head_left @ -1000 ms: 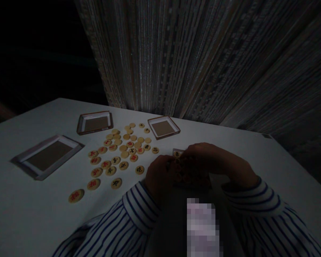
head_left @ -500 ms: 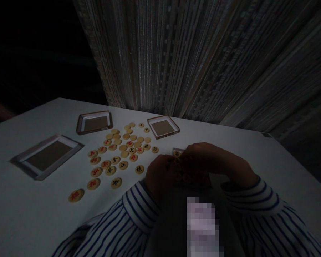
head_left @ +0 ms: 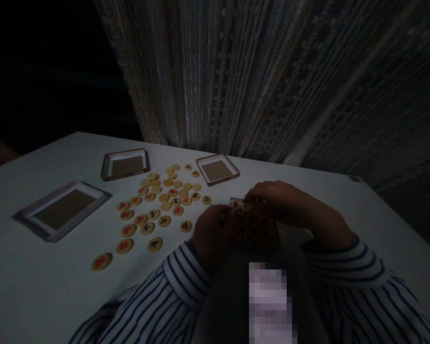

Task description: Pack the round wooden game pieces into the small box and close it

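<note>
A shallow box (head_left: pixel 255 242) filled with round chess pieces lies in shadow in front of me. My left hand (head_left: pixel 212 231) rests at its left edge, fingers curled; whether they hold anything is too dark to tell. Over the box's far right part is my right hand (head_left: pixel 290 203), its fingers bent down toward the pieces, their tips hidden. Two black-marked pieces (head_left: pixel 236 204) show in the far left corner of the box. Left of my left hand, many loose wooden pieces (head_left: pixel 164 220) are spread on the white table, some with red or black characters, some blank side up.
An open tray (head_left: pixel 218 170) stands behind the loose pieces, with another tray (head_left: pixel 125 165) to its left. A larger grey-rimmed tray (head_left: pixel 62 210) lies at the left of the table (head_left: pixel 39 286). A striped curtain (head_left: pixel 208 71) hangs behind the table's far edge.
My right hand has shifted right and slightly away from my left hand, uncovering more pieces in the box. My left hand has barely moved. The loose pieces lie as before.
</note>
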`<state>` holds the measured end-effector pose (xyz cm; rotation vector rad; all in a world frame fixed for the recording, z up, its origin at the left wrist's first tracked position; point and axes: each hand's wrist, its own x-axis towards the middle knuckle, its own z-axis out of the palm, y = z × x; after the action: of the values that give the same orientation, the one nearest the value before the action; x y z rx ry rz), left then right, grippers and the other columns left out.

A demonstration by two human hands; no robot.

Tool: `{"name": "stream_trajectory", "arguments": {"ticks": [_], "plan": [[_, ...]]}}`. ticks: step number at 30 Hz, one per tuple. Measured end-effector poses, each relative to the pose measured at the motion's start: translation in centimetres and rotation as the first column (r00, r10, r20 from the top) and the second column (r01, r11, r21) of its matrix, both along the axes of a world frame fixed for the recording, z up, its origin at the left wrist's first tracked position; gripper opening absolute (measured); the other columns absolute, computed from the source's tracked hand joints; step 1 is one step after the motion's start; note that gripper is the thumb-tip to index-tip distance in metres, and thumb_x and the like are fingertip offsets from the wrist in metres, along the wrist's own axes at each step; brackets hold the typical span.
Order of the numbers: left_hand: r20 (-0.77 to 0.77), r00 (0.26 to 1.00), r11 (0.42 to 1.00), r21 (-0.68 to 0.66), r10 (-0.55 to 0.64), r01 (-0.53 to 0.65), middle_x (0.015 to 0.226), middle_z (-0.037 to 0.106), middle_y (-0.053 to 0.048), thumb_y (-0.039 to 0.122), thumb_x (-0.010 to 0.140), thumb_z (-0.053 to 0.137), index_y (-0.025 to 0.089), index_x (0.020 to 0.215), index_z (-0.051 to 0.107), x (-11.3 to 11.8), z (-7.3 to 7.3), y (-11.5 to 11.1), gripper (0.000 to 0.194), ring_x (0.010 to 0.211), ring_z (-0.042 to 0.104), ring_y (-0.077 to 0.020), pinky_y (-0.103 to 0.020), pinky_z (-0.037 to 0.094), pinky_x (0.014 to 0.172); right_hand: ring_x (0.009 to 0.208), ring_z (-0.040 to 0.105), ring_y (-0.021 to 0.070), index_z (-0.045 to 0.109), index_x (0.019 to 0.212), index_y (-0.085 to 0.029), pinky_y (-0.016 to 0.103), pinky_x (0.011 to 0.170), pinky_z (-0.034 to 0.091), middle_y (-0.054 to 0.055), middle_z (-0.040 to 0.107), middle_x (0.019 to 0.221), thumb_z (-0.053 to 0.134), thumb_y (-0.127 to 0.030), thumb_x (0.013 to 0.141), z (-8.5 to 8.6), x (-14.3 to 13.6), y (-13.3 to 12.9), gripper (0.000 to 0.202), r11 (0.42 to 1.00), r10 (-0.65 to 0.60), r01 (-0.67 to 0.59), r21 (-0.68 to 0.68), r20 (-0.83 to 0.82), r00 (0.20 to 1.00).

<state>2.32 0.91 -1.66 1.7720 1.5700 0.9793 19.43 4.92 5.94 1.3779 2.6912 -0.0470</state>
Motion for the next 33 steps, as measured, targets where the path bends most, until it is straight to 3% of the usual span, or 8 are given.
{"name": "stream_trajectory", "arguments": {"ticks": [16,21,26,30,33], "plan": [[0.167,0.98,0.982,0.14,0.106,-0.13,0.076,0.066,-0.004,0.028,0.078,0.049,0.016,0.082,0.065,-0.5,0.8,0.3,0.019,0.067,0.059,-0.0135,-0.025,0.047,0.064,0.09,0.057,0.0195,0.064,0.1,-0.016,0.031,0.079,0.039,0.007,0.066,0.095,0.042,-0.018,0.083,4.0,-1.0,-3.1,0.027,0.965,0.026,0.033,0.261,-0.217,0.976],[0.289,0.954,0.983,0.135,0.082,-0.126,0.072,0.064,-0.003,0.03,0.077,0.051,0.015,0.082,0.064,-0.7,0.9,0.5,0.02,0.066,0.059,-0.0131,-0.024,0.047,0.062,0.085,0.059,0.0182,0.064,0.099,-0.016,0.029,0.076,0.041,0.006,0.067,0.094,0.043,-0.021,0.084,4.8,-1.5,-4.2,0.026,0.961,-0.001,0.092,0.261,-0.331,0.944],[0.423,0.901,0.981,0.117,0.093,-0.156,0.062,0.06,0.0,0.035,0.076,0.054,0.014,0.077,0.06,-1.1,2.0,0.4,0.022,0.058,0.057,-0.011,-0.021,0.045,0.056,0.081,0.06,0.0163,0.065,0.095,-0.018,0.025,0.071,0.041,0.004,0.068,0.091,0.042,-0.029,0.087,5.9,-2.1,-4.8,0.027,0.961,-0.065,0.17,0.216,-0.422,0.904],[0.401,0.915,0.977,0.171,0.046,-0.124,0.062,0.062,0.0,0.034,0.081,0.048,0.014,0.08,0.062,-1.5,2.7,0.1,0.024,0.059,0.057,-0.0116,-0.023,0.046,0.058,0.075,0.061,0.0151,0.064,0.097,-0.018,0.024,0.068,0.041,0.004,0.069,0.084,0.038,-0.029,0.089,6.7,-3.5,-4.7,0.029,0.959,-0.065,0.181,0.219,-0.449,0.891],[0.367,0.93,0.967,0.237,0.002,-0.095,0.079,0.066,-0.003,0.025,0.082,0.045,0.016,0.092,0.063,-1.6,2.8,0.0,0.022,0.071,0.06,-0.0128,-0.025,0.048,0.066,0.083,0.062,0.016,0.06,0.108,-0.019,0.025,0.074,0.042,0.005,0.068,0.095,0.037,-0.024,0.089,6.9,-4.7,-4.5,0.03,0.967,0.008,0.118,0.227,-0.488,0.873]]}}
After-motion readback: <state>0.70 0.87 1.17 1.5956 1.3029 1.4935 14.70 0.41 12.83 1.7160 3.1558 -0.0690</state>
